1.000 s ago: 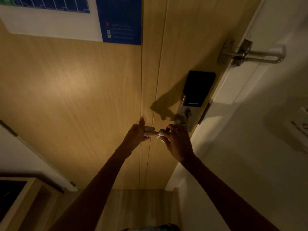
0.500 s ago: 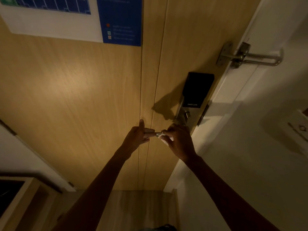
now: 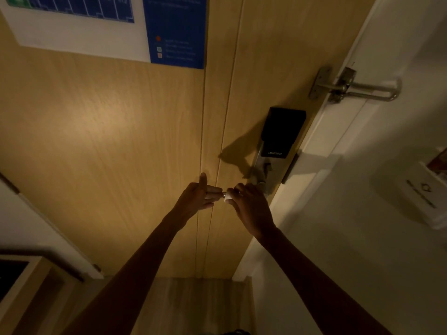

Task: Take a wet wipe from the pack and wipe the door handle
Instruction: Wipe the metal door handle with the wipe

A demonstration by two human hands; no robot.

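The door handle (image 3: 224,195) is a metal lever under the black smart lock (image 3: 281,131) on the wooden door (image 3: 121,141); only its free tip shows between my hands. My right hand (image 3: 249,204) is wrapped around the lever with a white wet wipe (image 3: 227,199) bunched under its fingers. My left hand (image 3: 198,197) is at the lever's tip, fingers pinched on the end, thumb up against the door. The wipe pack is not in sight.
A metal swing-bar door guard (image 3: 358,88) sits above the lock at the white door frame (image 3: 338,131). A blue and white notice (image 3: 121,32) hangs on the door. A white wall switch plate (image 3: 420,194) is at right. Wooden furniture (image 3: 21,281) stands at lower left.
My right hand has shifted slightly along the lever with the wipe, and the lever's tip shows more between the hands. My left hand has stayed at the tip.
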